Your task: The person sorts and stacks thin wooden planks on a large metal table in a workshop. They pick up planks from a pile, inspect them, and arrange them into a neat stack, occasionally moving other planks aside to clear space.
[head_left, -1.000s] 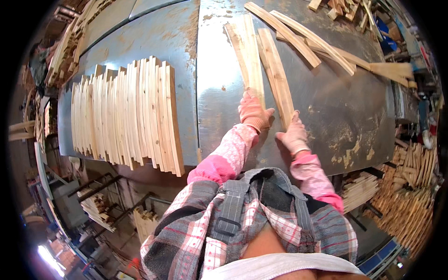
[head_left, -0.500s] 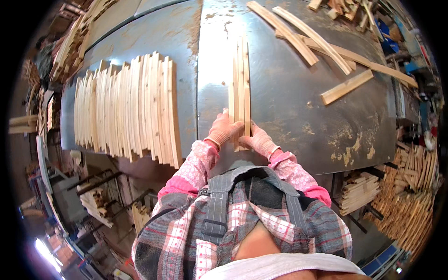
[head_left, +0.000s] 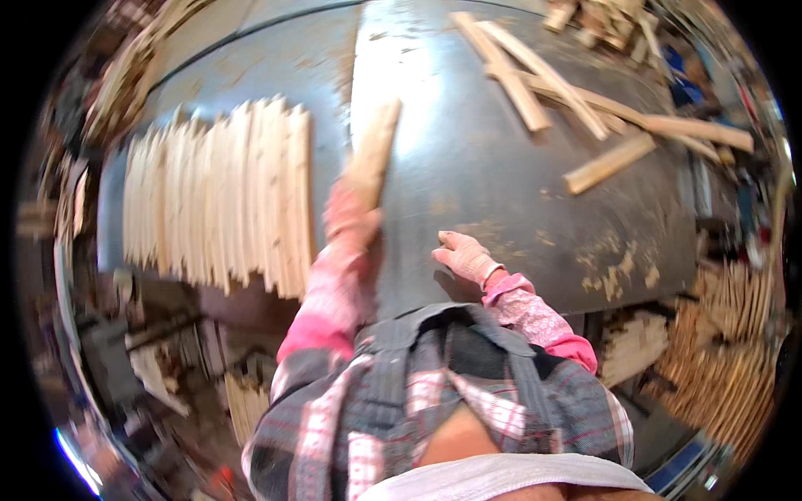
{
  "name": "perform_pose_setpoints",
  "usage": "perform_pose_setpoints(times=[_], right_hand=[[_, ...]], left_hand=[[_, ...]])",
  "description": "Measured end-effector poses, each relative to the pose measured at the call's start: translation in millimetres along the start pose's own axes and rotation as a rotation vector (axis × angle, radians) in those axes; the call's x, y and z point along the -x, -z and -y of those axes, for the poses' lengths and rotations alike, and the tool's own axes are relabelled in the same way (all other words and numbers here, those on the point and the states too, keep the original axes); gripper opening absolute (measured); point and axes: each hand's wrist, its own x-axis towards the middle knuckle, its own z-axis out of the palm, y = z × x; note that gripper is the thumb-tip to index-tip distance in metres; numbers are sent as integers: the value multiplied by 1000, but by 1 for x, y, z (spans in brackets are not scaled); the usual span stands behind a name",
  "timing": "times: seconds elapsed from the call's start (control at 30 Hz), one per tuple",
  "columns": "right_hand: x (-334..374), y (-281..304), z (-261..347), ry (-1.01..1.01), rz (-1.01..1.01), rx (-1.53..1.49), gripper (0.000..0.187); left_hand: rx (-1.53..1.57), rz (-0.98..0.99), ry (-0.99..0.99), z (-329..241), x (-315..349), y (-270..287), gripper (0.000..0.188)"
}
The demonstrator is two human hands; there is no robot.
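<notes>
My left hand (head_left: 351,219), in a pale work glove and smeared by motion, is closed round a few wooden strips (head_left: 374,150). They are pressed together into a tilted bundle just above the metal tabletop (head_left: 501,200); part of it is hidden behind the hand. Left of that hand, a long row of wooden strips (head_left: 217,196) stands packed side by side. My right hand (head_left: 468,257), gloved too, hovers over the table near its front edge. It holds nothing, and its thumb and fingers are apart.
Several loose strips (head_left: 535,71) lie crossed at the far right, with a short wood piece (head_left: 610,164) nearer. Sawdust patches (head_left: 618,271) mark the tabletop. Stacked wood (head_left: 727,351) fills the right side below the table, and more offcuts (head_left: 606,21) lie at the back right.
My left hand has carried the strips leftward toward the row, tilting them. My right hand has let go of them and stayed near its place. The view has shifted slightly.
</notes>
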Motion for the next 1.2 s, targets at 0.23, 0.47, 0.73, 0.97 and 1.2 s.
perform_pose_setpoints(times=[0.23, 0.47, 0.73, 0.97, 1.2], right_hand=[[-5, 119, -31, -93, -296, -133, 69], [-34, 309, -58, -387, -691, 396, 79], [-115, 408, -95, -445, -594, 578, 85], [-137, 351, -110, -372, -492, 164, 85], [-93, 288, -86, -131, -160, -431, 65]], left_hand=[[-294, -242, -146, 65, 28, 1, 75], [-64, -323, -116, 6, -36, -27, 65], [440, 48, -159, -288, -138, -83, 84], [39, 109, 64, -403, -176, -120, 87], [757, 77, 105, -305, -119, -104, 68]])
